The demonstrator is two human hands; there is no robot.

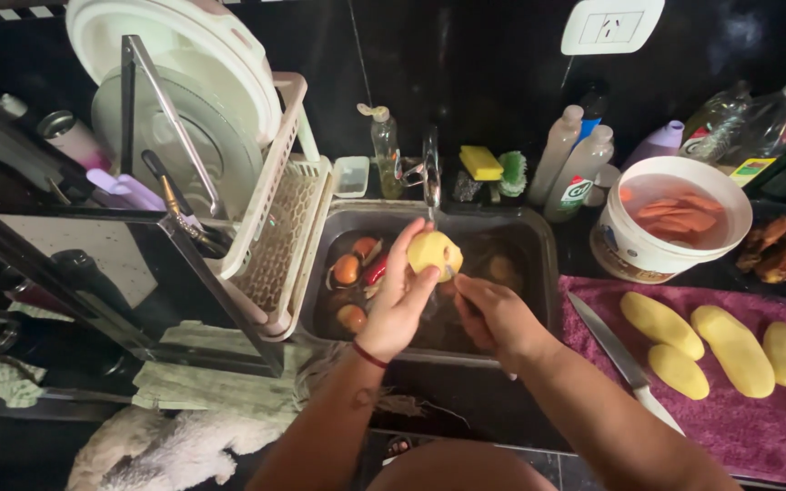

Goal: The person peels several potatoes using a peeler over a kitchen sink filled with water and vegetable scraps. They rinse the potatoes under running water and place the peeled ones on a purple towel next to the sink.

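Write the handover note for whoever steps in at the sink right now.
Left hand: grip shut on the potato, held over the sink.
Right hand: at the potato's lower edge; what it holds cannot be told.
Done: peeled potatoes lie on the purple towel, with the knife beside them.
Left: the potato in hand; tomatoes sit in the sink.

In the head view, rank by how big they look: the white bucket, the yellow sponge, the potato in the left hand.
1. White bucket, clearly largest.
2. Potato in the left hand.
3. Yellow sponge; it sits farther back, so this last gap is unsure.
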